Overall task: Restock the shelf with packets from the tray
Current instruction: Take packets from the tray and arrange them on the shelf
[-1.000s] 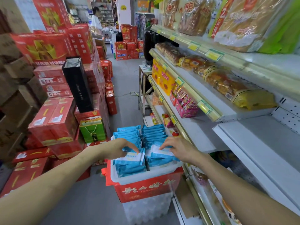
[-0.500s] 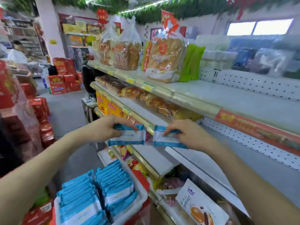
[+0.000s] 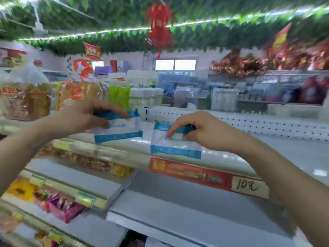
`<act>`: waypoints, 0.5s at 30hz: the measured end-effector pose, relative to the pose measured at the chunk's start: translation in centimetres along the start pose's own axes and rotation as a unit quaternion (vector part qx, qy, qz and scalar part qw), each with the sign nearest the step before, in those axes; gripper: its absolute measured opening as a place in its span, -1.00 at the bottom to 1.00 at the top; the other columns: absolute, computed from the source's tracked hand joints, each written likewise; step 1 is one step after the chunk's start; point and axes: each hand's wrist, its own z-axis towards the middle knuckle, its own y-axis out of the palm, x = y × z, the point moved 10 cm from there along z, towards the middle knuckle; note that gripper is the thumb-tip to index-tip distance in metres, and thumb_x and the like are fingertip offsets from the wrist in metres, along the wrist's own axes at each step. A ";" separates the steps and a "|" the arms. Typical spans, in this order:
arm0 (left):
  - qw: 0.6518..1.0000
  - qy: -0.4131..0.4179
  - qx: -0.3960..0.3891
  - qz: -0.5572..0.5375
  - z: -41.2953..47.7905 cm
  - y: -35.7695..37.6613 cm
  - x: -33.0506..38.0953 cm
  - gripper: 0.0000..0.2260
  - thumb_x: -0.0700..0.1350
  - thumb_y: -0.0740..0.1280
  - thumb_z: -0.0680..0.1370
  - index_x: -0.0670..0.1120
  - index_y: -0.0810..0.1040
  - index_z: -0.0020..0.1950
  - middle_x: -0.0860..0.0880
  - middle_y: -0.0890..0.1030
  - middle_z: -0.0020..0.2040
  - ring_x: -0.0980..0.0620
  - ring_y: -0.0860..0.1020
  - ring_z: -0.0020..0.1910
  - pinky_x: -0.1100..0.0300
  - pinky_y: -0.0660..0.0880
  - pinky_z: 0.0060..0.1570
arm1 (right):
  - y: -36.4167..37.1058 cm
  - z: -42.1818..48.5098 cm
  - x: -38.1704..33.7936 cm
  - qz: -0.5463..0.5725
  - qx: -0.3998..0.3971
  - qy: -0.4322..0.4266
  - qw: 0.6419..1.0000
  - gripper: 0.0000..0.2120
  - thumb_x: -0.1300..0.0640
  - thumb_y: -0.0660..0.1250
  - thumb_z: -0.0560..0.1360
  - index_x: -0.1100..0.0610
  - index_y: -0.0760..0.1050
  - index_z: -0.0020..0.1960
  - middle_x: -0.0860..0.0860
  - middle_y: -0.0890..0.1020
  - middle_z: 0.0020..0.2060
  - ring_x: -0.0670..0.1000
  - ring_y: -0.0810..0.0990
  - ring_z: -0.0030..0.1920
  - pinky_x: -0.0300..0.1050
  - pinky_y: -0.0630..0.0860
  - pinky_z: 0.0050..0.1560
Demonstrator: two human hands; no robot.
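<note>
My left hand pinches the top edge of a blue-and-white packet, which hangs over the front of the top shelf. A second blue-and-white packet hangs from my right hand, whose fingers grip its top edge just above the shelf's front lip. The two packets are apart, side by side. The tray is out of view. The picture is motion-blurred.
Bagged bread loaves and green packets stand on the top shelf to the left. A red price strip with a handwritten tag runs along the shelf front. A perforated back panel stands behind the shelf. Lower shelves hold snacks at left.
Both hands rose from the tray with one packet each and now hold them at top-shelf height. The view swung up and right, and the tray left the frame.
</note>
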 end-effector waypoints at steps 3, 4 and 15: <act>0.999 0.014 -0.032 -0.025 5.0 2.5 1.2 -0.49 -0.50 0.34 0.54 0.12 0.76 0.09 0.22 0.72 0.11 0.17 0.67 0.07 0.43 0.53 -0.07 | -4.0 -0.6 4.0 -0.046 0.015 0.031 0.998 -0.58 0.38 0.38 0.53 -0.15 0.71 0.06 -0.10 0.66 0.12 -0.04 0.60 0.03 -0.05 0.56 0.05; 0.998 0.018 -0.045 -0.042 6.6 3.7 1.5 -0.48 -0.51 0.33 0.54 0.10 0.76 0.09 0.18 0.72 0.14 0.14 0.67 0.10 0.38 0.56 -0.05 | -5.2 -0.9 5.7 -0.062 0.017 0.047 0.997 -0.58 0.37 0.38 0.53 -0.15 0.71 0.06 -0.09 0.65 0.14 -0.05 0.59 0.04 -0.08 0.56 0.06; 0.998 -0.012 -0.067 -0.005 15.7 8.3 -1.5 -0.45 -0.50 0.30 0.52 0.14 0.74 0.10 0.10 0.64 0.27 0.02 0.62 0.21 0.06 0.63 0.18 | -10.0 3.2 18.0 -0.143 -0.011 0.133 0.981 -0.61 0.37 0.33 0.58 -0.06 0.69 0.17 -0.09 0.58 0.21 -0.08 0.55 0.05 -0.39 0.42 -0.09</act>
